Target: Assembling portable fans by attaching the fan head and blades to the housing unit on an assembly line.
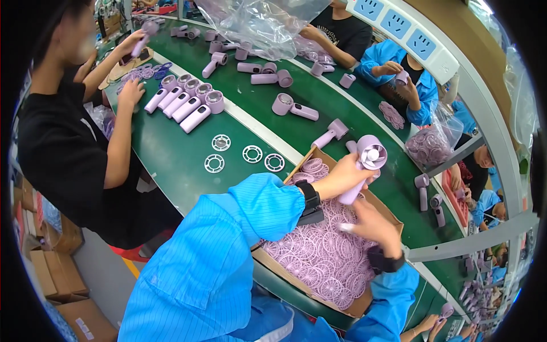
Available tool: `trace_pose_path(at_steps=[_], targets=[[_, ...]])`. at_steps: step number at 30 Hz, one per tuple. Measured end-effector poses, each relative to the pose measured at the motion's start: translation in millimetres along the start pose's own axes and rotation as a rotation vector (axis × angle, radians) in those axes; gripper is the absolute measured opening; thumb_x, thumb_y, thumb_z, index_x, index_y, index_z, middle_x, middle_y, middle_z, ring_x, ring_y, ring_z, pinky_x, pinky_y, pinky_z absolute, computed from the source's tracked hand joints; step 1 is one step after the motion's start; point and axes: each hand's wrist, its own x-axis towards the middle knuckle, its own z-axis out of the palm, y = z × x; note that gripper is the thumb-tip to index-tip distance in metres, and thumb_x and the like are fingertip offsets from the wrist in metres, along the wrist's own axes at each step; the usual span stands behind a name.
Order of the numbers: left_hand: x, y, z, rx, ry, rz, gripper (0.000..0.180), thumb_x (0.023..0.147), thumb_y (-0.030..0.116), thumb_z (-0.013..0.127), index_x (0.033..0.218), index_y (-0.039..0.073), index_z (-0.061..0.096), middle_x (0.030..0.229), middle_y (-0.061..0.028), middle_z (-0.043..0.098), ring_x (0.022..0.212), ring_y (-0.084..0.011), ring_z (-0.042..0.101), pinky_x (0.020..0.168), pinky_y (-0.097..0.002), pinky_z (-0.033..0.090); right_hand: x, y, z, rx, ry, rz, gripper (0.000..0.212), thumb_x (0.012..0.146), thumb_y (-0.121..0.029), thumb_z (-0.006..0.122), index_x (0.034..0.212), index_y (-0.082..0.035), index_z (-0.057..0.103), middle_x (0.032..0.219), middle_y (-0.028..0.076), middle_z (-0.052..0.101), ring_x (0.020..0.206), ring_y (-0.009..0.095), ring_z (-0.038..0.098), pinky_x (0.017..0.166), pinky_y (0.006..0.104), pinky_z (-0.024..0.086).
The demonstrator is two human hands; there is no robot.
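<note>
The left arm (194,251), covered by a blue sleeve (176,285), is bent sharply at the elbow, and its forearm is angled across to the right. A black band (310,196) is worn at the wrist. The left hand (342,178) is raised, its fingers curled in a grip. The right forearm (390,296), also sleeved and banded, is brought up from the lower edge; the right hand (376,223) is held just below the left, thumb and fingers parted. One digit is tipped with white (346,227).

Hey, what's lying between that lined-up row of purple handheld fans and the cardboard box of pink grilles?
In the head view, four pale rings lie flat on the green table between the fan row and the box.
</note>
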Motion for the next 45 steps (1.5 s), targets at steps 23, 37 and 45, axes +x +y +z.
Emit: trace_pose_path(at_steps=[23,37,45], targets=[[-5.5,13.4,-14.0,0.013,0.232,0.049,0.080,0.084,0.011,0.062,0.145,0.016,0.011,0.113,-0.0136,0.057,0.060,-0.0166,0.063,0.044,-0.0283,0.051,16.8,6.4,8.8,0.157,0.482,0.009,0.028,0.079,0.000,0.055,0.107,0.000,0.061,0.088,0.010,0.063,0.079,0.017,0.057,0.073,0.0291,0.047],[-6.2,12.8,-16.3,0.077,0.226,0.017,0.079,0.083,0.010,0.061,0.145,0.013,0.011,0.115,-0.0145,0.056,0.060,-0.0178,0.063,0.043,-0.0284,0.051,34.1,6.0,38.1,-0.176,0.213,-0.180,0.038,0.074,-0.008,0.069,0.111,-0.005,0.061,0.097,0.014,0.063,0.090,0.029,0.060,0.081,0.0353,0.048],[-8.4,17.2,-17.1,0.061,0.235,-0.004,0.079,0.084,0.010,0.060,0.145,0.015,0.011,0.115,-0.0144,0.055,0.061,-0.0177,0.063,0.043,-0.0286,0.051,23.3,4.8,35.5,-0.084,0.113,-0.145,0.023,0.076,-0.007,0.066,0.099,-0.005,0.067,0.101,0.014,0.064,0.094,0.027,0.061,0.082,0.0364,0.048]])
